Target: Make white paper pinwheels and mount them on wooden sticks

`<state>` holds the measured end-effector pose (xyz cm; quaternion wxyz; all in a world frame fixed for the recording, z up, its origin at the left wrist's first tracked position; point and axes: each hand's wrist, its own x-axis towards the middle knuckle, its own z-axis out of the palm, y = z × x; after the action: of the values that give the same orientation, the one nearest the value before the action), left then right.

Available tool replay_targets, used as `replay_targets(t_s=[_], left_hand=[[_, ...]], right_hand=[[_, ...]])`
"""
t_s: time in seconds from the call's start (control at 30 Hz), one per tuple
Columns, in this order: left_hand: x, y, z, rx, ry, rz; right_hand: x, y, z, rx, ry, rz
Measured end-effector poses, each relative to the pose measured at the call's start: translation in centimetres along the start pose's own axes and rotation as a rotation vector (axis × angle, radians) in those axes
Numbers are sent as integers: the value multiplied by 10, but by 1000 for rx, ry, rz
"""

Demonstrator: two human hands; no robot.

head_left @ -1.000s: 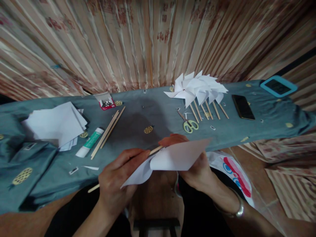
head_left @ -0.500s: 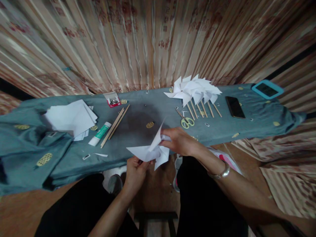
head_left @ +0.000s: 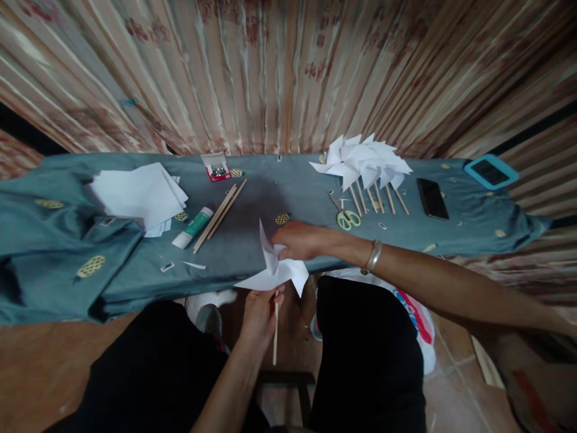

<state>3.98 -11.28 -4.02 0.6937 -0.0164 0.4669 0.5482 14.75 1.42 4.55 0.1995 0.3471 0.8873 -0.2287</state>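
Observation:
A white paper pinwheel is in front of me at the table's near edge, its blades folded outward. My left hand is closed below the paper, gripping a thin wooden stick that points down towards the floor. Over the pinwheel's upper side, my right hand is closed on a paper blade; its fingertips are partly hidden by the paper. Where the stick meets the paper cannot be seen.
Finished pinwheels lie overlapping at the back right, near green-handled scissors, a phone and a blue-framed tablet. Leftward are loose sticks, a glue tube, an open pin box and stacked paper.
The pinwheel has turned in my hands, and the stick below it now shows in my left hand. My right hand has moved left across the top of the paper. The view has shifted slightly.

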Motion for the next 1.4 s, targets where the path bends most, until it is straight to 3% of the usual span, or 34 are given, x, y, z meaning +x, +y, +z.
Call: replay_targets(t_s=[0.17,0.47,0.77,1.4], left_hand=[[7,-4,-3,-76,-1,-67],[7,-5,-1,-133,57,-184],[5,-4,2,-150,75,-269],[12,-8,-5,-131,-10,-258]], right_hand=[[10,-4,-1,-60,-47,-14],[22,17,9,-69,13,-119],[25,4,-11,-76,-103,-102],[39,1,-13,-89,-154,-22]])
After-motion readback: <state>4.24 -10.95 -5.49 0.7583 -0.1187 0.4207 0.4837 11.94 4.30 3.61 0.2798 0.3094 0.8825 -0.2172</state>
